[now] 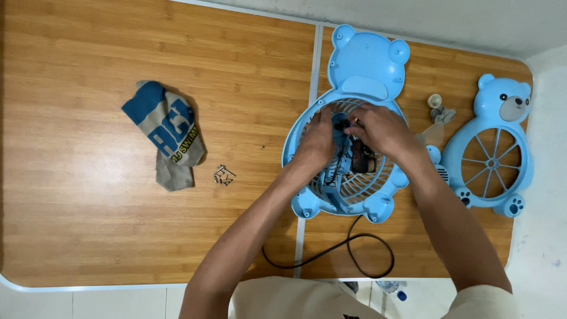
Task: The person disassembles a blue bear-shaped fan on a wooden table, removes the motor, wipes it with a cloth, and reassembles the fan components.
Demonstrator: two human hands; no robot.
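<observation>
Left hand: I see my left hand (316,142) resting on the left inner part of the light blue bear-shaped plastic fan housing (366,65), fingers curled together down into the grille; I cannot tell what they pinch.
Right hand: my right hand (381,130) lies over the hub, fingers bent and closed around a small dark motor part with red wiring (361,158) at the middle of the grille.
Fan housing: it lies flat across the seam between the two boards, ears pointing to the far edge, feet toward me.
Cable: a black power cable (360,257) loops from under the housing toward the near edge.
Edges: the housing's ears almost reach the far edge; the light blue bear-shaped front grille with spokes (493,153) sits close to the right edge, just beside the housing.
Open room: the wide stretch left of the housing holds only a crumpled blue and grey cloth (165,133) and a small heap of metal screws (223,175), well apart from my hands.
Small bits: a few small pale parts (438,109) lie between the housing and the front grille.
Surface: a wooden surface with bamboo grain and rounded white-trimmed corners (82,224).
Room: pale floor shows around it.
</observation>
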